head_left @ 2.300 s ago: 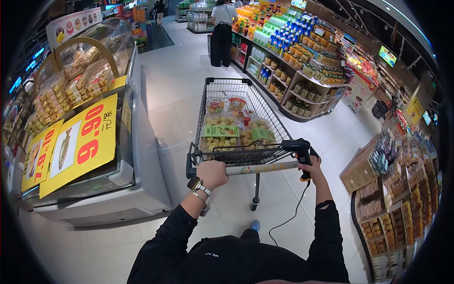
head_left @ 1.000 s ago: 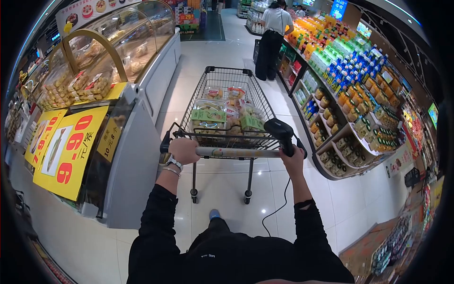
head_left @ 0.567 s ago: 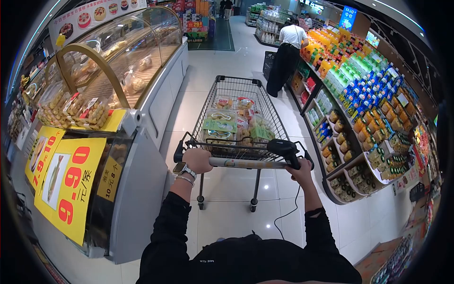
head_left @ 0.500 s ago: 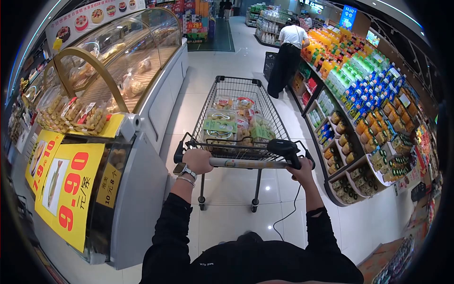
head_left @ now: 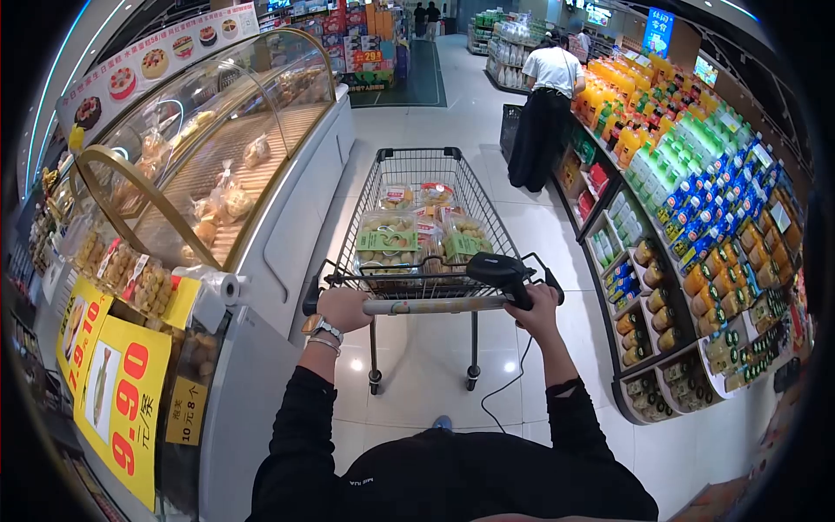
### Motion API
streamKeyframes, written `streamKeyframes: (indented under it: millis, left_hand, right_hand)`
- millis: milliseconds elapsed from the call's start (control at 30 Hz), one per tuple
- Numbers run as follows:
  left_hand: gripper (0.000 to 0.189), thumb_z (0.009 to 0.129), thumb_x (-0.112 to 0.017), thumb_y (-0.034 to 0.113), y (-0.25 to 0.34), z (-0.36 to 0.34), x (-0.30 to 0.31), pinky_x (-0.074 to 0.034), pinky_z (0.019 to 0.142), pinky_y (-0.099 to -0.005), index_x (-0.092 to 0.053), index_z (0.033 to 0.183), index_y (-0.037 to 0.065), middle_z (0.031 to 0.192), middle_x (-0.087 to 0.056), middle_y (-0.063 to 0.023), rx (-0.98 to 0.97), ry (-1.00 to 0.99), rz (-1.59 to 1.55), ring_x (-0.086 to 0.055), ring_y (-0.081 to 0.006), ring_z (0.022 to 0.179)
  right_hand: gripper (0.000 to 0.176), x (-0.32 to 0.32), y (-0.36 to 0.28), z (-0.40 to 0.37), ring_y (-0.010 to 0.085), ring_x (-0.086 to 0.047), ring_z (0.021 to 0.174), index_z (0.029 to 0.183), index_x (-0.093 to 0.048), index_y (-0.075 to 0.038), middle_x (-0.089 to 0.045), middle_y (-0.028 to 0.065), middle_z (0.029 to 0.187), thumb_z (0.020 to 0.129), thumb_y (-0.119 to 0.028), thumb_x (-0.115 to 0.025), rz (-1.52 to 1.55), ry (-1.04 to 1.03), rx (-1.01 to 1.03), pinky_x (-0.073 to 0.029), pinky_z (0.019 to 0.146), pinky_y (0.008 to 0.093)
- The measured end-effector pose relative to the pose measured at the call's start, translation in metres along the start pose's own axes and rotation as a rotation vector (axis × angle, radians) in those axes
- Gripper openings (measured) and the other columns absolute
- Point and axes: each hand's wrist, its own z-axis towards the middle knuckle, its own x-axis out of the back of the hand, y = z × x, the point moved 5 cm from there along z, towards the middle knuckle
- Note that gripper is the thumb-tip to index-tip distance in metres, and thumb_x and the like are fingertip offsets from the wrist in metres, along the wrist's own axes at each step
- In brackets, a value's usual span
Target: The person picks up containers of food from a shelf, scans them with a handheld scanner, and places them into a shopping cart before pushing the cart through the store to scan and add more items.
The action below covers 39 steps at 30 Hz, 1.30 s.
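Observation:
My left hand (head_left: 344, 309), with a watch and bracelet at its wrist, is closed around the left end of the shopping cart handle (head_left: 435, 305). At the other end, my right hand (head_left: 537, 311) wraps the handle, right beside the grip of a black scanner-like device (head_left: 497, 268). A black cord (head_left: 513, 380) hangs down below that hand. In the wire shopping cart (head_left: 504, 207) lie clear packs of round produce with green labels (head_left: 387, 241), another green-labelled pack (head_left: 468, 237) on the right, and smaller packs with red (head_left: 437, 193) farther forward.
On the left stands a glass bakery case (head_left: 252, 130) with bagged bread and yellow price signs (head_left: 122, 391). Shelves of bottled drinks (head_left: 696, 165) line the right. Ahead on the right, a person in a white top (head_left: 552, 70) stands by a black crate (head_left: 510, 130).
The view has shifted slightly, with the bakery case and drink shelves sitting a little differently in it. The person ahead appears slightly farther right. Both hands stay on the cart handle.

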Motion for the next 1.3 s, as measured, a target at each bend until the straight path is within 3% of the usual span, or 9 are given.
streamKeyframes:
  millis: [100, 200, 433, 533, 733, 1000, 1200, 1300]
  left_hand:
    - [0.019, 0.061, -0.061, 0.032, -0.004, 0.048, -0.001, -0.05, 0.057, -0.0377, -0.067, 0.072, 0.017, 0.064, -0.063, -0.005, 0.02, 0.104, -0.013, -0.063, -0.0243, 0.063]
    - [0.024, 0.061, -0.063, 0.034, -0.012, 0.101, 0.0, -0.05, 0.059, -0.0376, -0.068, 0.079, 0.019, 0.068, -0.065, -0.005, 0.066, 0.008, 0.023, -0.064, -0.0235, 0.066]
    - [0.022, 0.06, -0.061, 0.033, -0.042, 0.214, -0.002, -0.05, 0.059, -0.0366, -0.069, 0.075, 0.019, 0.066, -0.064, -0.0039, 0.12, 0.029, 0.019, -0.063, -0.0232, 0.065]
    - [0.025, 0.06, -0.062, 0.034, -0.078, 0.265, -0.009, -0.05, 0.06, -0.0379, -0.068, 0.077, 0.019, 0.068, -0.064, -0.0044, 0.128, 0.032, 0.004, -0.064, -0.024, 0.067]
    - [0.019, 0.061, -0.063, 0.032, -0.162, 0.357, 0.004, -0.05, 0.06, -0.037, -0.068, 0.074, 0.019, 0.065, -0.063, -0.0045, 0.071, 0.02, 0.003, -0.063, -0.0237, 0.064]
    - [0.019, 0.059, -0.062, 0.03, -0.258, 0.488, 0.014, -0.05, 0.06, -0.0372, -0.068, 0.073, 0.019, 0.066, -0.063, -0.0051, 0.056, -0.099, -0.005, -0.063, -0.025, 0.065]
    - [0.022, 0.059, -0.063, 0.032, -0.279, 0.586, 0.015, -0.05, 0.059, -0.0368, -0.068, 0.075, 0.019, 0.067, -0.063, -0.0057, 0.053, -0.084, -0.037, -0.063, -0.0248, 0.066]
    - [0.023, 0.059, -0.061, 0.026, -0.27, 0.636, 0.017, -0.052, 0.063, -0.037, -0.07, 0.077, 0.014, 0.07, -0.065, -0.0099, 0.053, -0.071, -0.113, -0.065, -0.0272, 0.069]
  right_hand:
    - [0.033, -0.013, 0.024, 0.057, 0.0205, -0.047, 0.085, 0.074, -0.067, -0.008, -0.06, 0.0009, 0.079, 0.059, -0.037, -0.071, 0.01, -0.048, -0.003, -0.028, 0.086, 0.0356]
    - [0.034, -0.029, 0.044, 0.116, 0.0205, -0.047, 0.086, 0.075, -0.067, -0.007, -0.06, 0.0011, 0.081, 0.059, -0.037, -0.071, 0.029, -0.084, -0.011, -0.027, 0.087, 0.0352]
    - [0.032, -0.069, 0.077, 0.235, 0.0208, -0.047, 0.086, 0.078, -0.066, -0.008, -0.057, 0.003, 0.079, 0.059, -0.032, -0.072, 0.055, -0.091, 0.012, -0.027, 0.089, 0.0355]
    - [0.031, -0.1, 0.079, 0.282, 0.0212, -0.046, 0.085, 0.079, -0.064, -0.009, -0.054, 0.0031, 0.078, 0.059, -0.029, -0.074, 0.047, -0.081, 0.042, -0.027, 0.088, 0.0358]
    - [0.032, -0.166, 0.059, 0.364, 0.0214, -0.048, 0.092, 0.081, -0.066, -0.008, -0.06, 0.0016, 0.089, 0.059, -0.03, -0.073, -0.028, -0.068, 0.168, -0.027, 0.089, 0.0362]
    - [0.033, -0.236, 0.03, 0.477, 0.0213, -0.049, 0.094, 0.082, -0.065, -0.007, -0.059, 0.0009, 0.091, 0.057, -0.028, -0.075, -0.038, -0.056, 0.133, -0.027, 0.089, 0.0364]
    - [0.038, -0.269, 0.075, 0.575, 0.0213, -0.048, 0.095, 0.085, -0.065, -0.006, -0.059, 0.0024, 0.094, 0.056, -0.027, -0.075, -0.072, -0.087, 0.098, -0.024, 0.091, 0.037]
    - [0.037, -0.275, 0.11, 0.63, 0.0221, -0.047, 0.094, 0.085, -0.064, -0.006, -0.058, 0.0042, 0.093, 0.055, -0.027, -0.073, -0.055, -0.087, 0.066, -0.025, 0.09, 0.0365]
